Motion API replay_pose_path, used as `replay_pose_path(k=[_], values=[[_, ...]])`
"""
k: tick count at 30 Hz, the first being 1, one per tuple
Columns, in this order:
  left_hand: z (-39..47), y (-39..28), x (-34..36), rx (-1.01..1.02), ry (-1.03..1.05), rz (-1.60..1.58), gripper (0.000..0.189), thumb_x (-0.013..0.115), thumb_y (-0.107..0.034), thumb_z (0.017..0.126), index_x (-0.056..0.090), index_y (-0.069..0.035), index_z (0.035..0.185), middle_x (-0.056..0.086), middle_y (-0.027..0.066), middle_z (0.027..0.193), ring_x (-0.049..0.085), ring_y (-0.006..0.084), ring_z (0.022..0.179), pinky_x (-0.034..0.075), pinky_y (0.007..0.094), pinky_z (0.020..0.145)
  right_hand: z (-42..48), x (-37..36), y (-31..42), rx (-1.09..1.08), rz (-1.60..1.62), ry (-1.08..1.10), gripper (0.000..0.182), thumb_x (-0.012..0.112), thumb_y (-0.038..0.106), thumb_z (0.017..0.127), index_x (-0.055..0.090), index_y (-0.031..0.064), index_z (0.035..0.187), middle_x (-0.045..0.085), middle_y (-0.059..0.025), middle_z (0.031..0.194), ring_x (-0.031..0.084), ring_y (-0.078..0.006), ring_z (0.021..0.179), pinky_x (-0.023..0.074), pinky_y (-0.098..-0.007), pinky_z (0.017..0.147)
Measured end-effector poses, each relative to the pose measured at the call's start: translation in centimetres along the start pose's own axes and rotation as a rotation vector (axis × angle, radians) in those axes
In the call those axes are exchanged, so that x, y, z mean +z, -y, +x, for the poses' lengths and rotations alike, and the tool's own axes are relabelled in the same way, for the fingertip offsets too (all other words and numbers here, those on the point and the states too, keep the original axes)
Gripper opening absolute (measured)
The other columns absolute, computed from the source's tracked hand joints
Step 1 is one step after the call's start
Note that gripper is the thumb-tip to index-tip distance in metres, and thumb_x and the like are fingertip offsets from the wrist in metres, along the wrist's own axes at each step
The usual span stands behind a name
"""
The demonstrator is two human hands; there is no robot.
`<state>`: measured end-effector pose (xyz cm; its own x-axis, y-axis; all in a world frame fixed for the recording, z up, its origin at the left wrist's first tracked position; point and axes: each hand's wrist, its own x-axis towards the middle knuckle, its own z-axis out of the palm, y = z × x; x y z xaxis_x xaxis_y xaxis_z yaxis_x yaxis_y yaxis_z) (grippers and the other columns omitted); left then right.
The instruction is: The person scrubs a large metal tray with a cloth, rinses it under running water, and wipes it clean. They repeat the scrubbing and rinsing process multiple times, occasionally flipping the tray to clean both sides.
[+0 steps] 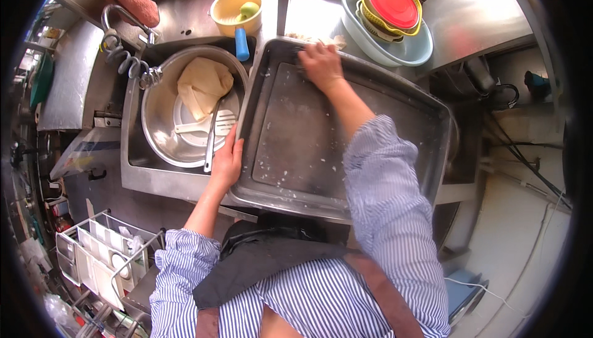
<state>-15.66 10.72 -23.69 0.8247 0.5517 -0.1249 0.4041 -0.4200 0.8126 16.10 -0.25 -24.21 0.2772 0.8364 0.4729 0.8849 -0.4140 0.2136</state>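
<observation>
A large rectangular metal baking tray [296,129] lies before me, tilted across the sink, with pale flecks on its base. My left hand [225,162] holds its left rim, thumb and fingers at the edge. At the tray's far wall, my right hand [323,65] presses down with curled fingers over a dark scouring pad [301,62], which is mostly hidden. Just left of the tray, a round metal pot [155,129] stands in the sink basin. Inside it are a folded cream cloth [204,83], a white slotted turner [194,127] and a metal-handled utensil [211,145].
A yellow dipper [227,11] with a blue handle holds a green piece behind the pot. A coiled spray hose [125,57] hangs at left. Far right, a pale blue basin [356,23] holds yellow baskets and a red lid [393,4]. A wire rack [109,254] stands lower left.
</observation>
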Motion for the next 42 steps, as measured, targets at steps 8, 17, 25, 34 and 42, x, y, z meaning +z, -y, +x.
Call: replay_pose_path(k=[8,17,25,34,42], values=[[0.1,-1.1,0.0,-0.036,0.037,0.012,0.044,0.043,-0.024,0.095,0.038,-0.016,0.138,0.062,0.0217,0.106,0.059,0.0388,0.099,0.046,0.0402,0.083,-16.8,-5.4,-9.7,0.819,-0.238,0.046,0.009,0.065,0.021,0.072,0.061,0.0151,0.078,0.060,-0.0007,0.078,0.059,-0.0203,0.079,0.0458,-0.0386,0.064],[0.5,-0.4,0.6,0.059,0.021,0.017,0.045,0.044,-0.020,0.095,0.037,-0.012,0.138,0.060,0.0246,0.108,0.058,0.0406,0.101,0.046,0.0391,0.083,0.0,0.2,3.9,0.319,0.346,-0.201,0.006,0.055,0.009,0.076,0.058,0.0102,0.081,0.057,-0.0069,0.090,0.058,-0.0249,0.088,0.0494,-0.0347,0.071],[0.5,0.4,0.5,0.126,-0.031,0.018,0.044,0.045,-0.018,0.094,0.039,-0.009,0.137,0.062,0.0224,0.106,0.061,0.0369,0.095,0.047,0.0355,0.080,0.9,1.7,0.4,0.307,0.214,-0.155,0.022,0.058,0.015,0.081,0.059,0.0149,0.103,0.061,-0.0030,0.087,0.060,-0.0202,0.084,0.0446,-0.0342,0.075],[0.3,-0.1,0.2,0.103,-0.025,0.023,0.044,0.046,-0.016,0.094,0.039,-0.006,0.136,0.061,0.0228,0.110,0.061,0.0359,0.096,0.047,0.0341,0.080,-18.1,-6.3,-13.8,0.571,-0.318,-0.024,0.037,0.052,0.008,0.079,0.058,0.0211,0.113,0.059,0.0054,0.109,0.054,-0.0123,0.104,0.0347,-0.0384,0.087],[0.4,-0.5,0.6,0.050,-0.003,-0.008,0.043,0.045,-0.017,0.094,0.041,-0.005,0.135,0.062,0.0211,0.109,0.062,0.0307,0.096,0.046,0.0315,0.081,-19.4,-6.9,-13.8,1.240,0.024,-0.352,0.036,0.043,0.009,0.086,0.048,-0.0015,0.121,0.045,-0.0236,0.127,0.042,-0.0350,0.118,0.0328,-0.0513,0.096]])
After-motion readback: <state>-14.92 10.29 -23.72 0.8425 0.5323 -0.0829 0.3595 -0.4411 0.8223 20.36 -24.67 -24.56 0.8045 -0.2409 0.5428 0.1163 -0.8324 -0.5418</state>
